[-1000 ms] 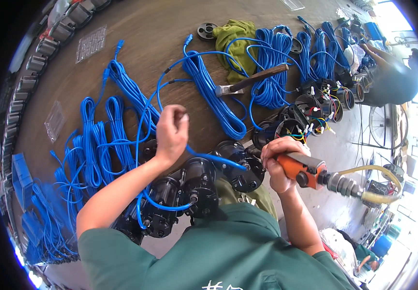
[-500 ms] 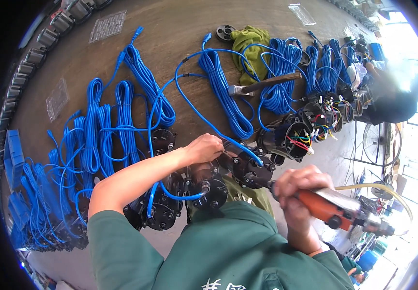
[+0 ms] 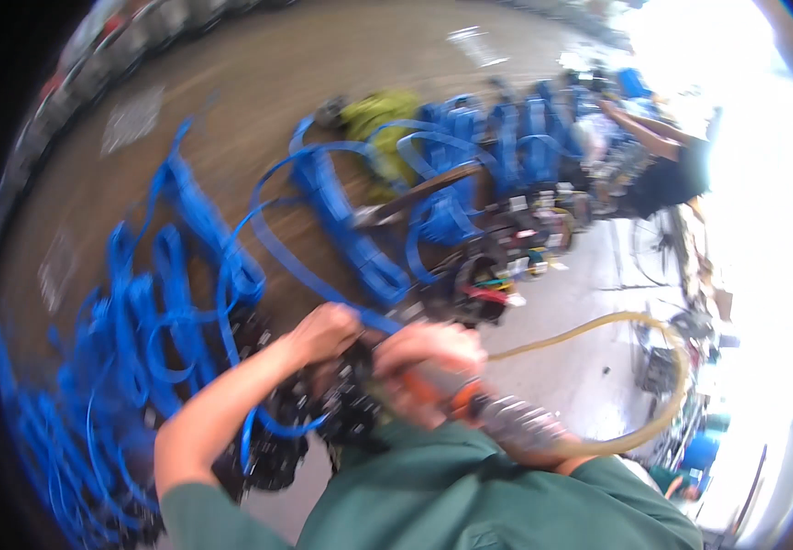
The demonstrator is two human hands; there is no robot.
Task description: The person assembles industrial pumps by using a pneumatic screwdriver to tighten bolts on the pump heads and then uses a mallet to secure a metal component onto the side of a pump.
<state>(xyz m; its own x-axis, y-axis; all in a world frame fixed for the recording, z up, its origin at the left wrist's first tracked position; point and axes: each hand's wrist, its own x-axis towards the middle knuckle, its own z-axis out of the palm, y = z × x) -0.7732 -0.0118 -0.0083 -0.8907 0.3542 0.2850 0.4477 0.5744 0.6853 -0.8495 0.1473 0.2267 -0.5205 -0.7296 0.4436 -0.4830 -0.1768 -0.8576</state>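
My left hand (image 3: 328,332) is closed at the row of black cylindrical housings (image 3: 352,396), which look like pump or motor bodies. Whatever its fingers grip is hidden. Wrapped around an orange and grey air tool (image 3: 516,422), my right hand (image 3: 429,357) sits close beside the left, over the housings. The tool's tip is blurred and hidden. From its rear a yellowish hose (image 3: 681,390) loops to the right. A blue cable (image 3: 300,266) arcs over the bench down to the area between my hands.
Coiled blue cables (image 3: 346,225) lie across the brown bench (image 3: 259,101). A wooden-handled hammer (image 3: 429,191) rests on them, near a green cloth (image 3: 380,128). Open housings with coloured wires (image 3: 493,289) line the edge at right. Another person's forearm (image 3: 644,133) reaches in beyond.
My right hand and the air tool have swung leftward, close to my left hand. The whole view has shifted and blurred, with the bench's things appearing further left.
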